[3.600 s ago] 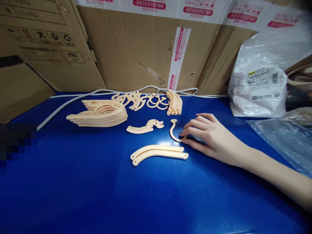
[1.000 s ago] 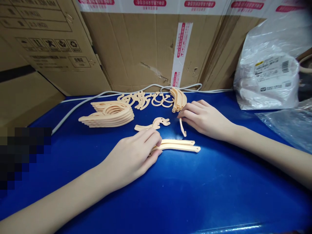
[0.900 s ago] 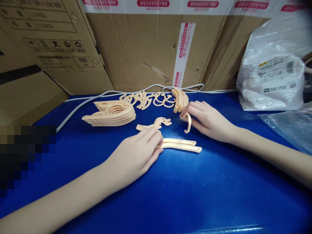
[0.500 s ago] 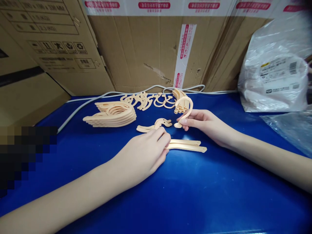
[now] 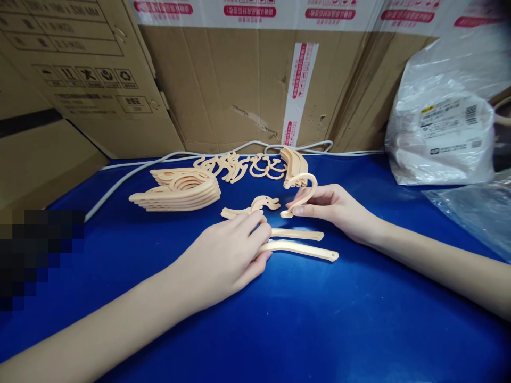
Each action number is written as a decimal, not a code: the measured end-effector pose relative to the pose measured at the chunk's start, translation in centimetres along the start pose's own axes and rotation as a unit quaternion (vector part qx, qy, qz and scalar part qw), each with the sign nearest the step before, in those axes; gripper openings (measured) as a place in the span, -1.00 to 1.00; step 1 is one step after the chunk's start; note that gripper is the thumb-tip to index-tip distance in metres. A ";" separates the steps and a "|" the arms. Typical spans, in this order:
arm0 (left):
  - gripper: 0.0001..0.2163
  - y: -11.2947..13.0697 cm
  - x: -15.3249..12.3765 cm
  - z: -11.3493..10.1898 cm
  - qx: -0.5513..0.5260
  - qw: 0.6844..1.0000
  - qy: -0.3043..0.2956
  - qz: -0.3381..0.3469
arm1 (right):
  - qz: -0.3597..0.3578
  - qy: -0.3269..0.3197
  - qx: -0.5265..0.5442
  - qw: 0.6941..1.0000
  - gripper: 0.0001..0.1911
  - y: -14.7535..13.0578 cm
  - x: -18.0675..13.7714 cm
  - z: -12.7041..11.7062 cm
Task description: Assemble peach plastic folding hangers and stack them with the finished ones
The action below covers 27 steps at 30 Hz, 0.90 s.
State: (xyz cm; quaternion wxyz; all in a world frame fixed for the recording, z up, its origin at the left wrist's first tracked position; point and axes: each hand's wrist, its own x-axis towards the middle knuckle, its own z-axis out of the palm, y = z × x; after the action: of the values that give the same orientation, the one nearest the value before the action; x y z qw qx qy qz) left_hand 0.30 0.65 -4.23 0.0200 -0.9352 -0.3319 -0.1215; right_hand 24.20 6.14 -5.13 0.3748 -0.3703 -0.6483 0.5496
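My right hand point(image 5: 339, 207) pinches a cream plastic hanger hook point(image 5: 312, 187) between thumb and fingers, its curve upward and its flat round end low on the left. My left hand point(image 5: 233, 247) is closed on the end of a cream hanger arm point(image 5: 301, 248), a slim bar pointing right. Just behind that bar a second, similar hanger arm point(image 5: 297, 234) lies on the blue table; the left fingers cover its left end. Beyond the left hand lie curved hanger pieces point(image 5: 263, 202) with small holes, partly hidden by the knuckles.
A stack of cream hanger parts point(image 5: 179, 198) lies at the left. Farther back are loose curved pieces point(image 5: 233, 167), more hooks point(image 5: 263, 167) and a bundle of bars point(image 5: 293, 165). A white cable point(image 5: 167, 155) runs before cardboard boxes point(image 5: 223, 80). Plastic bags point(image 5: 443, 138) sit at the right.
The held hanger arm has come away from the one behind it, toward me, so a wider gap shows between them. My right hand, still holding the hook, has lowered slightly.
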 end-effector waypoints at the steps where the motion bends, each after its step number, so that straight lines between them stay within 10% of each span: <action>1: -0.89 0.0 -0.1 0.0 0.000 1.000 0.002 0.003 | -0.002 -0.002 0.000 1.000 -0.87 0.0 0.0 0.0; 12: -0.87 0.3 -0.2 -0.4 -0.097 0.990 0.090 -0.048 | -0.018 0.001 -0.047 0.999 -0.81 0.1 0.0 -0.4; 23: -0.77 -1.0 0.6 -3.0 -0.550 0.738 0.179 -0.347 | -0.018 -0.001 -0.015 1.000 -0.88 0.4 0.1 -0.5; 27: -0.71 -1.4 0.4 -2.5 -0.550 0.762 0.119 -0.320 | -0.019 -0.001 -0.005 1.000 -0.89 0.2 0.1 -0.4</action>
State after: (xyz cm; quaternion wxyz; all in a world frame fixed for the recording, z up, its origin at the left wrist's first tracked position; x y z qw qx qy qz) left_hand -0.81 1.72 -1.81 -0.4986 -0.6030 -0.4830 -0.3932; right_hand 24.51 6.40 -5.32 0.3825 -0.3588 -0.6589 0.5392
